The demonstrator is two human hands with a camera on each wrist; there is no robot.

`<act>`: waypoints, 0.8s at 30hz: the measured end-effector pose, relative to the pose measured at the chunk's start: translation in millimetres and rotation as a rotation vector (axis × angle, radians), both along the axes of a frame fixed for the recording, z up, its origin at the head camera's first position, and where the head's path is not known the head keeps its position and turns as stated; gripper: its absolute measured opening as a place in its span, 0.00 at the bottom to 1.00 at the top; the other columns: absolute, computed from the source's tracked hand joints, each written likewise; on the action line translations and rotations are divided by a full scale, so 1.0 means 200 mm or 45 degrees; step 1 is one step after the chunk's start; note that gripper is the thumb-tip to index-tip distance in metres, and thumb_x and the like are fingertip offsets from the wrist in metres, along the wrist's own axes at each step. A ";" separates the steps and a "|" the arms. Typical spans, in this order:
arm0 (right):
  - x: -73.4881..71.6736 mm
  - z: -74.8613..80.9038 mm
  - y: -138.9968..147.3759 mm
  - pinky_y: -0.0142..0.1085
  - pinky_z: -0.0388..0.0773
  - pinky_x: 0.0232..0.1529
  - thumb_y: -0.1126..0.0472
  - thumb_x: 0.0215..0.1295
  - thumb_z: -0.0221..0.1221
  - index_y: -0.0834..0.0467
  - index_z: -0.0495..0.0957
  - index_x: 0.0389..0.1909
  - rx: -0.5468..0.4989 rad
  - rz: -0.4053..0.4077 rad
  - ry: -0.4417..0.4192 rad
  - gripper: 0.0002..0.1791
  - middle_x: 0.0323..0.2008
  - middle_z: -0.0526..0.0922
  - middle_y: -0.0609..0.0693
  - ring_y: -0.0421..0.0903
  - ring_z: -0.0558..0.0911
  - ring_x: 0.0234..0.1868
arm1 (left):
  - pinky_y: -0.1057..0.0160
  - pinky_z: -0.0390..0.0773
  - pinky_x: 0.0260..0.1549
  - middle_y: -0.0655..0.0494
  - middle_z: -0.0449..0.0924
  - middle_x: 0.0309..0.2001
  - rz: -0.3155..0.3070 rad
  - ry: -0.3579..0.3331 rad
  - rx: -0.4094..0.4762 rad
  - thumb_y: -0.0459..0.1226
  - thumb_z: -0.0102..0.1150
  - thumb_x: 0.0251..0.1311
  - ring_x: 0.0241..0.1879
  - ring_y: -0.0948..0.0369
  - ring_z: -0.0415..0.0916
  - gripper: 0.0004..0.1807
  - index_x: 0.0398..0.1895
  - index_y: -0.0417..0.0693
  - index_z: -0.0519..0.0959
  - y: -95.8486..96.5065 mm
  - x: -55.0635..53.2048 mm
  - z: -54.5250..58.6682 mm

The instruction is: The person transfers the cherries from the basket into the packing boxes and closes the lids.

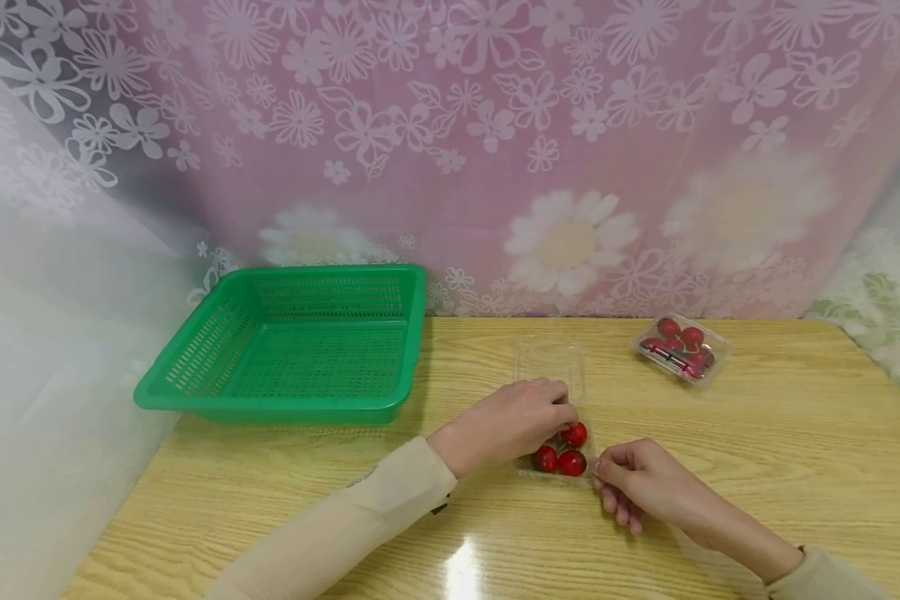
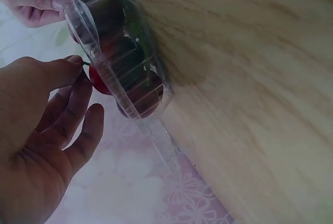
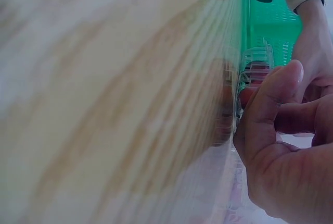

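Observation:
A clear plastic clamshell box (image 1: 562, 477) lies on the table, its lid (image 1: 551, 358) folded back away from me. Several red cherries (image 1: 572, 463) sit in the box. My left hand (image 1: 517, 418) reaches over it from the left. In the left wrist view its thumb and a finger pinch the stem of one cherry (image 2: 100, 81), which is at the box's open top. At the box's near right corner, my right hand (image 1: 648, 487) holds the edge between thumb and fingers, the other fingers curled below.
To the left stands a green plastic basket (image 1: 412, 375) with slotted walls. A second clear box (image 1: 708, 337) of red fruit, lid closed, sits at the back right. A pink flowered curtain (image 1: 435, 200) hangs behind the wooden table (image 1: 780, 433).

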State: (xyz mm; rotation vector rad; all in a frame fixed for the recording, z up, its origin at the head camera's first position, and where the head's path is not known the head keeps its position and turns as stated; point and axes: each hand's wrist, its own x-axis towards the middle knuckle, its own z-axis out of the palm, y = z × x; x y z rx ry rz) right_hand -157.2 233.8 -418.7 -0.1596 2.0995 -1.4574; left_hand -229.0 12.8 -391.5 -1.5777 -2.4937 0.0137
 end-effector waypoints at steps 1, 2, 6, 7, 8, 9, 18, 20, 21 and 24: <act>0.00 0.00 0.00 0.31 0.79 0.21 0.56 0.82 0.47 0.67 0.77 0.36 0.001 -0.002 -0.003 0.20 0.23 0.80 0.49 0.39 0.77 0.20 | 0.74 0.76 0.38 0.62 0.79 0.40 0.002 -0.008 0.000 0.39 0.61 0.72 0.36 0.68 0.75 0.06 0.47 0.56 0.85 0.00 0.00 0.00; 0.00 0.00 0.00 0.31 0.79 0.21 0.56 0.82 0.47 0.67 0.77 0.36 -0.001 0.000 -0.001 0.20 0.23 0.80 0.49 0.39 0.77 0.20 | 0.74 0.76 0.37 0.62 0.79 0.39 0.004 -0.014 0.000 0.39 0.61 0.72 0.36 0.68 0.75 0.06 0.47 0.56 0.85 0.00 0.00 0.00; 0.00 -0.01 0.00 0.31 0.79 0.21 0.56 0.83 0.46 0.66 0.76 0.37 -0.002 0.004 0.004 0.19 0.23 0.80 0.48 0.38 0.77 0.20 | 0.77 0.74 0.35 0.62 0.78 0.38 0.012 -0.078 0.014 0.37 0.58 0.73 0.35 0.69 0.73 0.07 0.47 0.55 0.85 0.00 -0.01 -0.01; 0.00 -0.01 0.00 0.31 0.79 0.21 0.56 0.83 0.46 0.66 0.76 0.37 0.000 0.005 0.008 0.19 0.23 0.80 0.48 0.38 0.77 0.19 | 0.77 0.74 0.35 0.62 0.78 0.39 0.012 -0.101 0.020 0.37 0.58 0.74 0.35 0.69 0.73 0.08 0.47 0.55 0.85 -0.01 -0.01 -0.01; 0.00 -0.01 0.00 0.31 0.79 0.21 0.57 0.83 0.46 0.66 0.76 0.37 0.002 0.006 0.013 0.19 0.23 0.80 0.48 0.38 0.77 0.19 | 0.78 0.73 0.34 0.62 0.78 0.39 0.012 -0.116 0.025 0.37 0.57 0.74 0.34 0.69 0.72 0.08 0.48 0.55 0.85 -0.01 -0.01 -0.02; 0.00 -0.01 0.00 0.31 0.79 0.21 0.56 0.83 0.46 0.66 0.76 0.37 0.007 0.005 0.015 0.19 0.23 0.80 0.48 0.38 0.77 0.19 | 0.78 0.73 0.34 0.62 0.78 0.39 0.010 -0.136 0.031 0.37 0.56 0.75 0.34 0.69 0.72 0.08 0.48 0.55 0.85 -0.01 -0.01 -0.02; 0.00 0.00 0.00 0.32 0.80 0.21 0.56 0.82 0.47 0.66 0.77 0.36 0.016 0.009 0.014 0.19 0.23 0.80 0.49 0.38 0.78 0.20 | 0.80 0.69 0.33 0.62 0.80 0.41 0.085 -0.312 0.230 0.39 0.58 0.74 0.34 0.71 0.71 0.09 0.49 0.53 0.86 -0.07 0.00 -0.02; 0.00 0.00 0.00 0.31 0.80 0.21 0.55 0.82 0.47 0.66 0.77 0.36 0.009 0.009 0.008 0.19 0.23 0.80 0.49 0.38 0.78 0.20 | 0.80 0.68 0.31 0.61 0.81 0.39 0.152 -0.295 0.282 0.38 0.59 0.73 0.32 0.71 0.70 0.08 0.47 0.52 0.87 -0.10 0.02 -0.02; 0.00 0.00 0.00 0.31 0.80 0.21 0.55 0.82 0.47 0.66 0.76 0.36 0.002 0.013 0.011 0.19 0.23 0.80 0.49 0.38 0.78 0.20 | 0.80 0.68 0.30 0.61 0.81 0.38 0.193 -0.293 0.310 0.38 0.59 0.72 0.31 0.71 0.70 0.08 0.45 0.51 0.87 -0.12 0.03 -0.03; 0.00 0.00 0.00 0.31 0.79 0.21 0.55 0.82 0.47 0.66 0.76 0.36 -0.006 0.014 -0.001 0.19 0.23 0.80 0.48 0.38 0.78 0.20 | 0.79 0.69 0.27 0.60 0.82 0.34 0.340 -0.312 0.378 0.36 0.59 0.70 0.29 0.70 0.69 0.07 0.40 0.49 0.86 -0.16 0.07 -0.05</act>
